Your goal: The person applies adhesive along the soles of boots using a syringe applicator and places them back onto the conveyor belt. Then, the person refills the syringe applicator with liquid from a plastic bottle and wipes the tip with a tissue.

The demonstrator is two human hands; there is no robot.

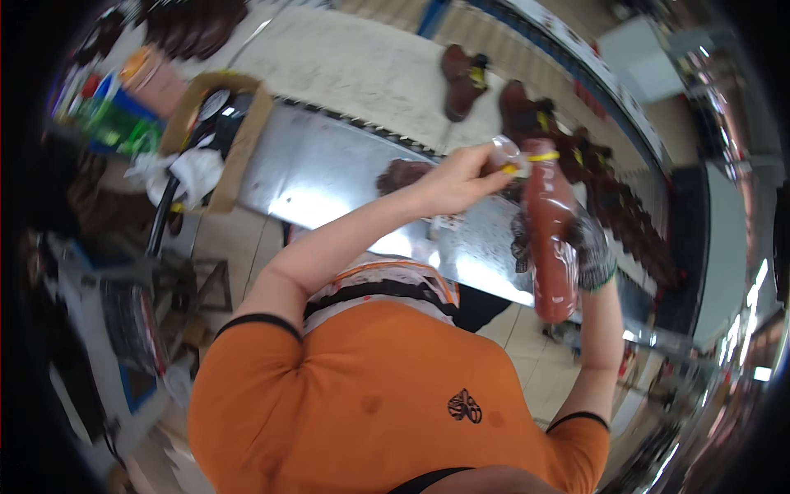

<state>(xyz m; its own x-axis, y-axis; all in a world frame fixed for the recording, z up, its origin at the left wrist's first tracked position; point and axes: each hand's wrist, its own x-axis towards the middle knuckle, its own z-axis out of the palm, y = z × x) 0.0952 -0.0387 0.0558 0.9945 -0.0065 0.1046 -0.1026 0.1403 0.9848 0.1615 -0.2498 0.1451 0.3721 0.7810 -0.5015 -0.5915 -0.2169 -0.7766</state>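
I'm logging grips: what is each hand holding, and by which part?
Right hand: shoe, around its middle. Left hand: a clear thing, too blurred to name or tell which part.

Metal bench top (329, 177) ran below the grip and extended to its left; glare patches were noted on its surface. Beyond the grip lay a long pale work surface (354, 62), its near edge bordered by a dark toothed strip (354, 125). A blue post (432, 18) stood farther beyond, left of the grip. Floor (234, 247): light tiles, visible nearer the wearer than the grip. Right of the grip, a dark upright panel (690, 255) adjoined a pale one (728, 247); bright light strips (752, 317) appeared farther right, blurred.
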